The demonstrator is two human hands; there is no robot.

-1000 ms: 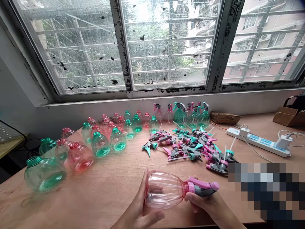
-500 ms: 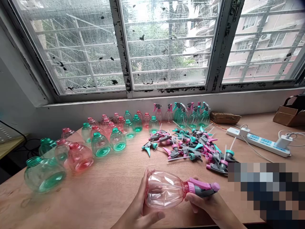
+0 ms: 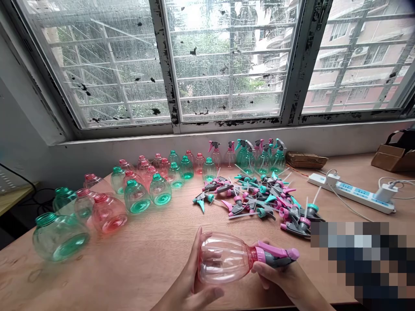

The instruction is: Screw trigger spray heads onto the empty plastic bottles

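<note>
Pink, see-through plastic: that's the spray bottle [image 3: 223, 258], held on its side close to the near edge of the bench [image 3: 129, 263], base to the left, neck to the right. Left hand [image 3: 190, 276] cups the base, opened about as wide as the bottle, fingers behind it and showing through the clear wall, thumb stretched out below. Right hand [image 3: 285, 276] has a closed grip on the other end, thumb against the neck, right by the pink collar of the spray head [image 3: 275, 255], whose pink trigger lies uppermost over a grey body.

Just beyond, mid-bench, it's a tangle of loose spray heads [image 3: 259, 196], pink, teal and grey, thin tubes poking out every which way! Over to the left, uncapped bottles [image 3: 138, 196] in green and pink stand upright, strung from the left edge to the far edge, one big green bottle [image 3: 61, 237] leading them towards the near left corner. Along the far edge, bottles with sprayers fitted [image 3: 264, 160] stand bunched together, a brown parcel [image 3: 306, 160] just beside them. Further right, a white power strip [image 3: 353, 192] lies at a slant, and behind it sits a cardboard box [image 3: 394, 155], near the far edge.
</note>
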